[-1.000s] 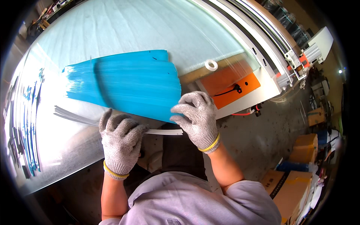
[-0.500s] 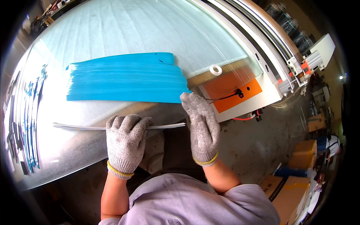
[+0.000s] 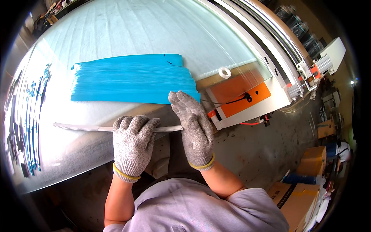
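A thin bundle of pale strips (image 3: 83, 127) is being gripped near its middle by the left hand (image 3: 135, 133), with the fingers curled over it, above the near edge of the bench (image 3: 77, 150). Its right end is being met by the flat palm of the right hand (image 3: 195, 125); those fingers are being held straight, and nothing is being grasped by them. Because the ends are looking nearly level, the evening of this bundle is being judged well advanced; whether it is complete cannot be told. Beyond it, a broad stack of blue strips (image 3: 133, 81) is lying fanned and unheld, and loose strips (image 3: 31, 127) are lying apart at the left, so those are being judged as remaining. No brand is being made out. Dark printing is being borne by a brown carton (image 3: 303, 203) at the right, too small to be read.
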Tool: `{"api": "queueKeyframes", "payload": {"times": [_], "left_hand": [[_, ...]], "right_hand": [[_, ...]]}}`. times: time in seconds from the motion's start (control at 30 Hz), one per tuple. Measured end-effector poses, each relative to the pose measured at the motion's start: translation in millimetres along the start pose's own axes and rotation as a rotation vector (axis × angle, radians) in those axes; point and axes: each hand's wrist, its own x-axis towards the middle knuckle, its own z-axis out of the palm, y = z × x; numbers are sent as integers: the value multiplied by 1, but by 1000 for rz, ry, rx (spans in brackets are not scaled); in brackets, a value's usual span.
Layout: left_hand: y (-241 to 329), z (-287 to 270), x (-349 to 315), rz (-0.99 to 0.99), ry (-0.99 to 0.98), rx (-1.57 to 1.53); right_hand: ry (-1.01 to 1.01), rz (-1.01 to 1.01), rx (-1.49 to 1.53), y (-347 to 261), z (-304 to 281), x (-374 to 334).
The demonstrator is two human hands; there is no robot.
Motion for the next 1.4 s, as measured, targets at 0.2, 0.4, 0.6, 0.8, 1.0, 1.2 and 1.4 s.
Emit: {"api": "queueKeyframes", "payload": {"times": [0.2,0.4,0.6,0.8,1.0,1.2,1.4], "left_hand": [[0,0,0,-4,2,-2],[1,0,1,-8,0,-15],[0,-2,2,-13,1,-23],[0,-1,0,-24,-36,-19],[1,-3,2,-21,-39,-24],[1,0,1,-28,-21,-11],[1,-1,2,-28,0,-17]], "right_hand": [[178,-21,-293,-10,-25,18],[101,50,-299,0,-35,53],[165,55,-85,1,-31,40],[95,19,157,0,-5,9],[38,84,85,2,8,10],[17,91,101,6,8,11],[15,96,44,7,7,11]]}}
